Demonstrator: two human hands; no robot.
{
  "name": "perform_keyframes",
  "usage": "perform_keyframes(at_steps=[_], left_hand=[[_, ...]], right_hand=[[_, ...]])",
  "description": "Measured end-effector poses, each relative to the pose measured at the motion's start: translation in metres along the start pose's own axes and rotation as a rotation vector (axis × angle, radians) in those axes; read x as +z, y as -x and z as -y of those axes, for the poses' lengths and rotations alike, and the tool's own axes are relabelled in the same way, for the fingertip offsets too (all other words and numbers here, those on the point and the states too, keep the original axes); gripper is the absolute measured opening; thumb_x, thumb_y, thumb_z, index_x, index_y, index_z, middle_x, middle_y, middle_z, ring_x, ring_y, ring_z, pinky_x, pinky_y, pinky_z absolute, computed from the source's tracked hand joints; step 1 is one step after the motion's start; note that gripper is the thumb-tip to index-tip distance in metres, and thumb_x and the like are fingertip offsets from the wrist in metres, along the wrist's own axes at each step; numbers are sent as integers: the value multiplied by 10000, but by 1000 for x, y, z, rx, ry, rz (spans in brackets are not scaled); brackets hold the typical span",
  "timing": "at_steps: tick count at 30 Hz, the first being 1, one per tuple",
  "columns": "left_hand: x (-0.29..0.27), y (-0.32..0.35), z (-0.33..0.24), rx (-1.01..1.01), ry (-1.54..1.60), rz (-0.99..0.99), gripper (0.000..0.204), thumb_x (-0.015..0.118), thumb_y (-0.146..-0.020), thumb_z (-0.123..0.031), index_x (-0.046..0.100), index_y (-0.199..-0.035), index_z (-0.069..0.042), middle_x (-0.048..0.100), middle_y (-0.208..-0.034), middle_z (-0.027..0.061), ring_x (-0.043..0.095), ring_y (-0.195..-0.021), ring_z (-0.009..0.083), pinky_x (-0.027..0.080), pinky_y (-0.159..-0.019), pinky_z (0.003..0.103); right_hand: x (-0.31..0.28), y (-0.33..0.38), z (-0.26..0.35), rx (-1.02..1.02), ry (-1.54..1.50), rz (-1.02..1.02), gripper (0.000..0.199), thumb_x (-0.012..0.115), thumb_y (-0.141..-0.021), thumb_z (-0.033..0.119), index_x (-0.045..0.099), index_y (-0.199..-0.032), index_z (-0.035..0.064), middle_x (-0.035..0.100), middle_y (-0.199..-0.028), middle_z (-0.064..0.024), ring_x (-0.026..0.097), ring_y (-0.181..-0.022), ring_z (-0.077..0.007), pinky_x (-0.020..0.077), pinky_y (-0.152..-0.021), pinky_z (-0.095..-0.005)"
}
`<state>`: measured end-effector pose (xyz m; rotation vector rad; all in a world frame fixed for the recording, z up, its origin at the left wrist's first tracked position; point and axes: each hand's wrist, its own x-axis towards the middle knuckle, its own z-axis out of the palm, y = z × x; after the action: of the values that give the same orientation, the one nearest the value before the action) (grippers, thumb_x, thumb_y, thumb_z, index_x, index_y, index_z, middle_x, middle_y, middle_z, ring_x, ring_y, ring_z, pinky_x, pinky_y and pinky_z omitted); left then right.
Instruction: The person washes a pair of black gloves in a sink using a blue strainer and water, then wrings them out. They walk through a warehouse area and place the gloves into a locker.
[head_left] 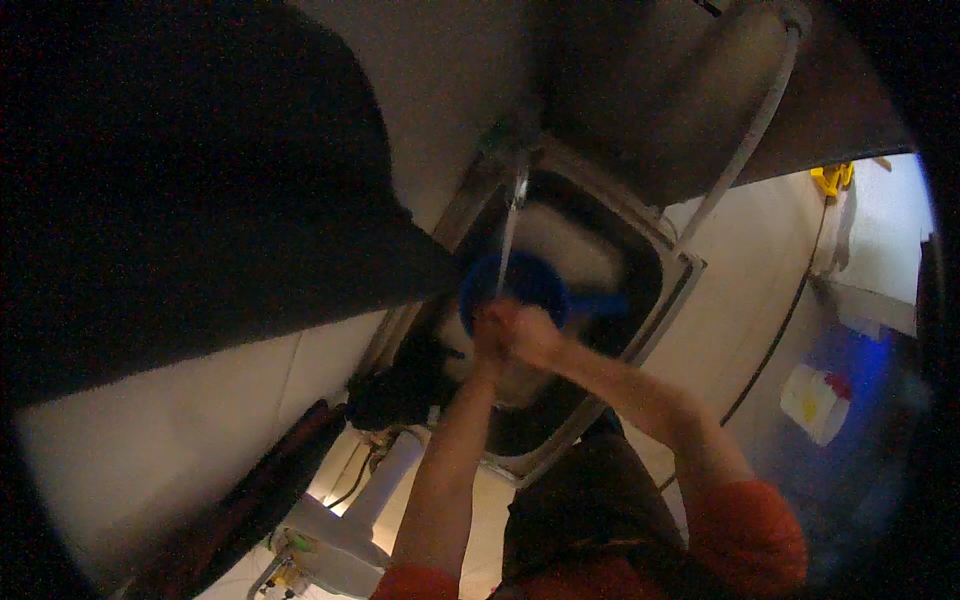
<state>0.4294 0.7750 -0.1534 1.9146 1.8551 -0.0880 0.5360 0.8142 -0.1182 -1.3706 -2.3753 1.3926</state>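
Both my hands meet over a steel sink (pixel 668 262), just below a thin stream of water running from the tap (pixel 517 180). My left hand (pixel 489 330) and my right hand (pixel 535 335) press together at the near rim of a blue scoop (pixel 530 282) with a side handle. The stream falls into the blue scoop. The picture is blurred, so I cannot tell which fingers grip the scoop or whether something small sits between the palms.
A large dark shape (pixel 200 180) fills the upper left. A pale pipe (pixel 750 130) runs along the wall beyond the sink. A dark object (pixel 395 390) sits at the sink's left edge. White fittings (pixel 340 540) lie below; a blue container (pixel 860 400) stands right.
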Motion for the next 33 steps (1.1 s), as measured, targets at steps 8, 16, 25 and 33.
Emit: perform_keyframes(at_steps=[8, 16, 25, 33], left_hand=[[67, -28, 23, 121, 652, -207, 282, 516, -857, -265, 590, -1044, -67, 577, -1157, 132, 510, -1122, 307, 318, -1032, 483], [18, -22, 23, -373, 671, 287, 500, 563, -852, -330, 498, -1239, -21, 521, -1262, 141, 472, -1172, 313, 357, -1021, 393], [-2, 5, 15, -459, 2617, 380, 415, 463, -914, -411, 557, -1175, -102, 591, -1127, 65, 545, -1048, 234, 438, -907, 402], [-31, 8, 5, -589, 2251, -26, 386, 509, -901, -382, 553, -1173, -112, 581, -1066, 54, 535, -954, 201, 446, -823, 379]], right_hand=[[5, 10, 21, -488, 174, -154, 192, 575, -812, 180, 616, -997, 149, 625, -873, -114, 621, -764, -293, 523, -617, -397], [54, -59, -72, 92, 148, -227, 289, 505, -840, 179, 526, -1096, 46, 606, -979, -178, 627, -784, -352, 519, -641, -444], [23, -29, 11, 172, -243, -100, 191, 542, -827, 210, 636, -910, 67, 627, -932, -202, 620, -860, -374, 505, -740, -457], [-9, 3, 46, -236, 5, -310, 133, 597, -757, 215, 585, -780, 85, 570, -752, -145, 594, -707, -368, 507, -636, -458]])
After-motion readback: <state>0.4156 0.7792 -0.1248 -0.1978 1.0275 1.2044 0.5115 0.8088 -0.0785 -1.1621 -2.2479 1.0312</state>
